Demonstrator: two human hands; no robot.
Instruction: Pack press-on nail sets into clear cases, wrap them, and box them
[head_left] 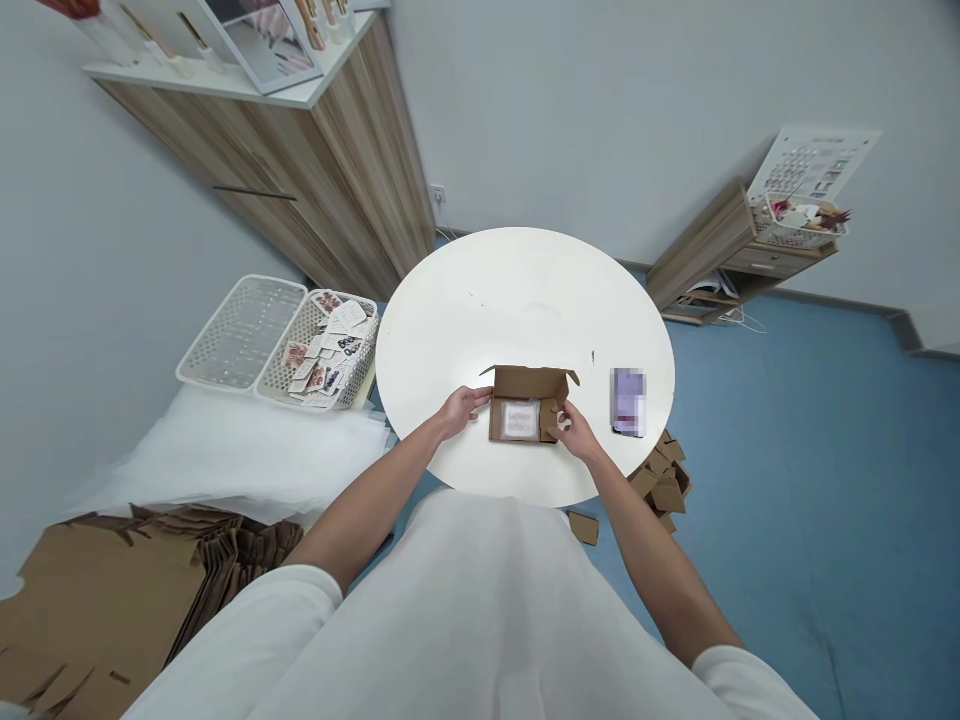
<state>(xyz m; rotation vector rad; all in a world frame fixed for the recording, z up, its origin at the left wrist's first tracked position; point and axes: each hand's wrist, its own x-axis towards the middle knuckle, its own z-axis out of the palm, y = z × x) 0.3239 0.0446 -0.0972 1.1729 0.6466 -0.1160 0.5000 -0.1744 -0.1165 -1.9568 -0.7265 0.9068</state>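
A small brown cardboard box [531, 382] stands on the round white table with its lid raised at the back. Inside it lies a flat package in clear or whitish wrap [519, 421]; the print on it is too small to read. My left hand [462, 411] rests against the box's left side, fingers stretched out and not closed around anything. At the right side, my right hand [576, 433] grips the box's edge near a small inner flap [550, 418], thumb and fingers on either side of the cardboard.
On the white table [525, 290], a purple blurred phone-like object [628, 402] lies right. Left are a basket of printed cards [330, 350], a basket of clear packets [244, 330], white sheets [247, 450] and flat cardboard [105, 590]. Folded boxes [664, 480] lie on the floor.
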